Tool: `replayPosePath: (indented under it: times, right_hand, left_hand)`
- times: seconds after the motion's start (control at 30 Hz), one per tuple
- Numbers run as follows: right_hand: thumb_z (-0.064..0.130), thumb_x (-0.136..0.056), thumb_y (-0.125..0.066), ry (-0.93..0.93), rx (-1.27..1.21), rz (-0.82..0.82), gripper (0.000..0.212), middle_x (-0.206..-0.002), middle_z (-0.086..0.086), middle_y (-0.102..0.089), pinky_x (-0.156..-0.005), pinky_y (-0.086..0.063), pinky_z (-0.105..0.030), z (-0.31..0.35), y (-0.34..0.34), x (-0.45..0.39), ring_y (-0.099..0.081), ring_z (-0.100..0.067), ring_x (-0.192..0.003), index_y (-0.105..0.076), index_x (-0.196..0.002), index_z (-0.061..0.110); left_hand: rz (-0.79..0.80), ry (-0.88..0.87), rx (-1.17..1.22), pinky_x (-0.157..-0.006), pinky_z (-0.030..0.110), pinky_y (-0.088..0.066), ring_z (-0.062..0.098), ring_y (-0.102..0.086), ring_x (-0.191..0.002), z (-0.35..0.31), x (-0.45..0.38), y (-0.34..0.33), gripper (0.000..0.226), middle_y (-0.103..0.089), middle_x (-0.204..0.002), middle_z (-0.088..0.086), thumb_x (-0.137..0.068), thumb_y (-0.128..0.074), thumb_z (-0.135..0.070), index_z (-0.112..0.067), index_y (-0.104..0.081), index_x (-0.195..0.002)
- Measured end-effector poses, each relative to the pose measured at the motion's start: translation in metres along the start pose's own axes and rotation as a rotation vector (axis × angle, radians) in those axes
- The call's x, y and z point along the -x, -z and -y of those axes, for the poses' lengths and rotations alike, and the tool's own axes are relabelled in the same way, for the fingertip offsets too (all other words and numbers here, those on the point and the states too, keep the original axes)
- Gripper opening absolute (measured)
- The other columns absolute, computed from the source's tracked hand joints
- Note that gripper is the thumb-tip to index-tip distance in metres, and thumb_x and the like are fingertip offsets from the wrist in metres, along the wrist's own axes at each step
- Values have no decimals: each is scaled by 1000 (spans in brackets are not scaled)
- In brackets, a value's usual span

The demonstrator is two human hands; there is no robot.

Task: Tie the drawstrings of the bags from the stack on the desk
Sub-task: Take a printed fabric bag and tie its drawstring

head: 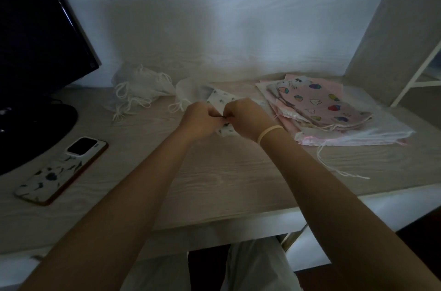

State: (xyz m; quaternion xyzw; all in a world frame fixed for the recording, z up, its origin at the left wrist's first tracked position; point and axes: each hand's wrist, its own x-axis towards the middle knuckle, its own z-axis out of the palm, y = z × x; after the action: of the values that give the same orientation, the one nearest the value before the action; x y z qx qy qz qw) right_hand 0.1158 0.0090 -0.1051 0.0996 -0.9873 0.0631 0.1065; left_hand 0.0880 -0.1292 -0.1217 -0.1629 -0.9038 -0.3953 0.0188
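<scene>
A small white bag with a dark print (220, 98) lies on the desk (214, 176) at the middle. My left hand (199, 120) and my right hand (245, 115) meet over its near end, fingers curled, each pinching the bag's dark drawstring (225, 117) between them. Most of the bag is hidden under my hands. To the right lies the stack of bags (319, 107): pink ones with coloured prints on top of white sheer ones, loose strings trailing toward the front edge.
A heap of white bags with looped cords (140, 90) sits at the back left, one more white bag (188, 92) beside it. A phone in a patterned case (62, 169) lies front left by a dark monitor (35, 52). A shelf frame (415, 76) stands right.
</scene>
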Motion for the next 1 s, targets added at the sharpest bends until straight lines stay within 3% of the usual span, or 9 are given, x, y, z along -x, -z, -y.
replayPosePath:
  times: [0.1, 0.17, 0.27, 0.37, 0.47, 0.63, 0.73, 0.83, 1.0]
  right_hand:
    - [10, -95, -45, -81, -118, 54, 23, -105, -12, -65, -76, -41, -29, 0, 1, 1, -58, -28, -98, -64, -107, 9]
    - [13, -95, -46, -134, -240, 163, 21, -95, -9, -63, -71, -39, -28, -3, 2, -2, -57, -24, -87, -65, -102, 10]
    - [9, -93, -50, -269, -758, 275, 14, -71, -3, -57, -60, -37, -26, -7, 3, -1, -50, -14, -63, -63, -87, 8]
    - [6, -95, -47, -421, -1275, 314, 20, -69, -5, -54, -56, -40, -19, -12, -3, 0, -49, -11, -59, -59, -80, 6]
    - [4, -95, -48, -471, -1482, 288, 19, -70, -6, -53, -53, -43, -16, -17, -10, -4, -50, -12, -60, -61, -80, 4]
    - [2, -94, -48, -453, -1511, 264, 18, -63, -4, -56, -51, -42, -16, -16, -13, -2, -49, -10, -56, -61, -82, 2]
    - [2, -92, -53, -440, -1468, 259, 13, -74, -8, -58, -56, -43, -18, -17, -13, -2, -52, -12, -61, -64, -85, 2]
    - [1, -88, -60, -474, -1398, 211, 8, -80, -10, -63, -62, -43, -21, -23, -12, 1, -56, -14, -68, -68, -91, 1]
    - [7, -83, -68, -534, -997, -87, 13, -75, -6, -69, -56, -45, -13, -35, -13, 5, -59, -5, -57, -73, -95, 3]
  left_hand:
    - [-5, -18, -26, -60, 29, -44, 18, -59, -60, 4, 0, -2, 21, -66, -63, 8, -82, -72, -27, -8, -72, -72]
    - [-24, -25, -36, -59, 27, -41, 16, -57, -66, 6, 0, -2, 14, -65, -69, 2, -82, -72, -22, -8, -72, -80]
    - [-66, -50, -30, -64, 22, -38, 15, -60, -78, 8, 2, -5, 7, -63, -78, -5, -82, -72, -18, -17, -71, -89]
    - [-179, -30, 172, -70, 29, -50, 19, -66, -82, 12, 4, -8, 22, -67, -87, 2, -82, -71, -15, -21, -52, -92]
    - [-208, -39, 249, -70, 27, -52, 14, -67, -77, 12, 7, -7, 24, -68, -89, 2, -80, -74, -15, -23, -53, -88]
    - [-153, -29, 174, -59, 11, -43, 0, -58, -66, 10, 7, -5, 13, -65, -75, -8, -75, -81, -19, -21, -73, -85]
    - [-171, -77, 97, -65, 21, -42, 8, -59, -72, 8, 5, -4, 13, -65, -79, -4, -79, -77, -17, -14, -77, -92]
    - [-185, -80, 55, -61, 21, -36, 11, -55, -68, 8, 2, -3, 7, -61, -73, -1, -81, -73, -15, -11, -77, -84]
    - [-101, 8, -57, -55, 25, -39, 15, -50, -57, 16, 1, 2, 18, -57, -63, 4, -80, -63, -19, -7, -62, -66]
